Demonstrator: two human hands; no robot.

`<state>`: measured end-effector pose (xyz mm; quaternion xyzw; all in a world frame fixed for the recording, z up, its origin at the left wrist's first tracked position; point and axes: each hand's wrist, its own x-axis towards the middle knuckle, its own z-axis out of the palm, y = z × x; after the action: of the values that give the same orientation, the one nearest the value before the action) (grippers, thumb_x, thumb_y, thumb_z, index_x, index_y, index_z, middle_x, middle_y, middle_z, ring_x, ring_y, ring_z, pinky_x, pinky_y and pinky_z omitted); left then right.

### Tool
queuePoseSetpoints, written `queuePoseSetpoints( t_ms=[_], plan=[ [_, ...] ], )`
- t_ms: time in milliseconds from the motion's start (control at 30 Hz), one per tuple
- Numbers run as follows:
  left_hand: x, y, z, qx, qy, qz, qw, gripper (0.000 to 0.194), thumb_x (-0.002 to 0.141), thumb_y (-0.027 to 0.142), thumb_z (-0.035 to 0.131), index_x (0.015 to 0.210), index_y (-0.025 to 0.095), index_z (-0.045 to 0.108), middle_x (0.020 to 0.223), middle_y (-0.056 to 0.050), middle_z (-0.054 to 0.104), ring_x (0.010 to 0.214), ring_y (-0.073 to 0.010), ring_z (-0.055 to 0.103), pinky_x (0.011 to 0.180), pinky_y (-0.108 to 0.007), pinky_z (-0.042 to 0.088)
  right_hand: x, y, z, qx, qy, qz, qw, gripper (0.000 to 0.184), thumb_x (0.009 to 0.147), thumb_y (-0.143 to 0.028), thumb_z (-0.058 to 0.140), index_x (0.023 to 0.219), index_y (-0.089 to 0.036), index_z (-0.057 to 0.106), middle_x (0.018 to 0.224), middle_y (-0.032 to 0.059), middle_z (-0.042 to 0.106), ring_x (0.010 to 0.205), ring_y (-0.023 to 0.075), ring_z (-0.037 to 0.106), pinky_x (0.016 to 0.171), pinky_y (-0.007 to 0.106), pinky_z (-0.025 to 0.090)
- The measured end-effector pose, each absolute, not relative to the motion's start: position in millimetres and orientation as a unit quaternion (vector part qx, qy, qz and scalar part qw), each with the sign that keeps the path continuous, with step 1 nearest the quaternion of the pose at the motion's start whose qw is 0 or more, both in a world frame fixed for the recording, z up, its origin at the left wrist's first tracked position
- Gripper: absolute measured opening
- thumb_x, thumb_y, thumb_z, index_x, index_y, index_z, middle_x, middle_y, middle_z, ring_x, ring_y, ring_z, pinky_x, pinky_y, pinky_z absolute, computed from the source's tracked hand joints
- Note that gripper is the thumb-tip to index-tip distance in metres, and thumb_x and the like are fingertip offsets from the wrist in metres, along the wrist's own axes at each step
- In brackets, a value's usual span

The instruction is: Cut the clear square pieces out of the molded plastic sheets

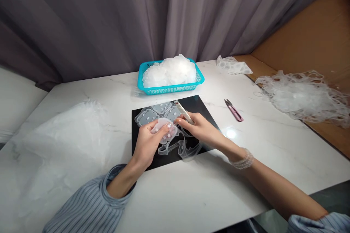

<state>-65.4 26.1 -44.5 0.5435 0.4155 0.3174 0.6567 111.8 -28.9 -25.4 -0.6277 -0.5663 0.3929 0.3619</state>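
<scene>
Marble tabletop (175, 200) under us, we are working over a black mat (191, 104). Our left hand (146, 145) is pinching a translucent molded piece (163, 130), its long axis lying across and nearer that hand. Our right hand (198, 130) is gripping a slim pale strip (183, 112), its lower end hidden behind the fingers. Snips (233, 110) and a blue basket (171, 89) are lying beyond.

1 head-worn view, facing forward, down
</scene>
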Motion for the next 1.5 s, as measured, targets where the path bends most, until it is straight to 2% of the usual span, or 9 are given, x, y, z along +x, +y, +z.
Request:
queuePoseSetpoints(
  t_ms=[100, 200, 333, 500, 800, 1133, 1333, 1500],
  plan=[
    [-66, 27, -41, 0.519, 0.406, 0.307, 0.687, 0.030, 0.077, 0.038, 0.077, 0.094, 0.014, 0.072, 0.086, -0.004, 0.072, 0.081, -0.0163, 0.066, 0.074, -0.025, 0.052, 112, -32, -25, -0.594, -0.527, 0.480, 0.374, 0.030, 0.091, -0.042, 0.056, 0.091, -0.015, 0.067, 0.061, -0.0054, 0.041, 0.054, 0.0087, 0.030, 0.054, 0.026, 0.026],
    [-67, 27, -35, 0.508, 0.398, 0.290, 0.707, 0.028, 0.076, 0.035, 0.078, 0.093, 0.014, 0.071, 0.085, -0.004, 0.071, 0.079, -0.0150, 0.065, 0.074, -0.024, 0.051, 113, -33, -27, -0.586, -0.496, 0.506, 0.393, 0.028, 0.087, -0.042, 0.063, 0.090, -0.014, 0.066, 0.058, -0.0069, 0.039, 0.051, 0.0075, 0.027, 0.051, 0.026, 0.024],
    [-68, 28, -26, 0.485, 0.390, 0.264, 0.737, 0.028, 0.072, 0.029, 0.082, 0.095, 0.015, 0.073, 0.085, -0.003, 0.072, 0.079, -0.0130, 0.064, 0.073, -0.022, 0.050, 115, -34, -25, -0.578, -0.506, 0.495, 0.406, 0.027, 0.087, -0.042, 0.065, 0.086, -0.015, 0.064, 0.062, -0.0051, 0.043, 0.054, 0.0078, 0.031, 0.052, 0.026, 0.025],
    [-68, 26, -20, 0.423, 0.377, 0.264, 0.781, 0.023, 0.070, 0.024, 0.084, 0.088, 0.014, 0.075, 0.085, -0.004, 0.074, 0.080, -0.0125, 0.067, 0.075, -0.021, 0.052, 118, -37, -24, -0.570, -0.537, 0.468, 0.409, 0.028, 0.088, -0.045, 0.063, 0.087, -0.017, 0.064, 0.067, -0.0036, 0.046, 0.059, 0.0096, 0.035, 0.055, 0.025, 0.028],
    [-68, 26, -21, 0.339, 0.371, 0.250, 0.827, 0.018, 0.069, 0.017, 0.084, 0.084, 0.012, 0.074, 0.080, -0.003, 0.073, 0.076, -0.0115, 0.067, 0.069, -0.018, 0.052, 113, -42, -19, -0.582, -0.534, 0.451, 0.416, 0.032, 0.089, -0.049, 0.061, 0.086, -0.017, 0.064, 0.066, -0.0033, 0.045, 0.058, 0.0095, 0.034, 0.053, 0.024, 0.030],
    [-70, 20, -11, 0.424, 0.376, 0.219, 0.794, 0.019, 0.069, 0.023, 0.085, 0.086, 0.020, 0.075, 0.079, 0.002, 0.070, 0.073, -0.0093, 0.062, 0.065, -0.017, 0.047, 107, -48, -11, -0.592, -0.542, 0.424, 0.420, 0.029, 0.092, -0.045, 0.058, 0.084, -0.017, 0.062, 0.069, -0.0018, 0.051, 0.059, 0.0100, 0.039, 0.052, 0.023, 0.032],
    [-71, 23, -9, 0.443, 0.382, 0.220, 0.780, 0.020, 0.071, 0.023, 0.084, 0.088, 0.021, 0.073, 0.083, 0.003, 0.071, 0.079, -0.0092, 0.063, 0.070, -0.017, 0.047, 108, -51, -5, -0.583, -0.553, 0.441, 0.401, 0.026, 0.091, -0.043, 0.062, 0.084, -0.018, 0.063, 0.062, -0.0051, 0.042, 0.053, 0.0080, 0.031, 0.047, 0.022, 0.028],
    [-73, 28, -9, 0.445, 0.366, 0.198, 0.793, 0.027, 0.070, 0.023, 0.085, 0.094, 0.023, 0.072, 0.084, 0.004, 0.071, 0.080, -0.0097, 0.063, 0.071, -0.017, 0.048, 110, -53, -2, -0.594, -0.563, 0.418, 0.395, 0.018, 0.089, -0.036, 0.067, 0.085, -0.019, 0.065, 0.066, -0.0041, 0.048, 0.057, 0.0081, 0.036, 0.049, 0.021, 0.030]
  ],
)
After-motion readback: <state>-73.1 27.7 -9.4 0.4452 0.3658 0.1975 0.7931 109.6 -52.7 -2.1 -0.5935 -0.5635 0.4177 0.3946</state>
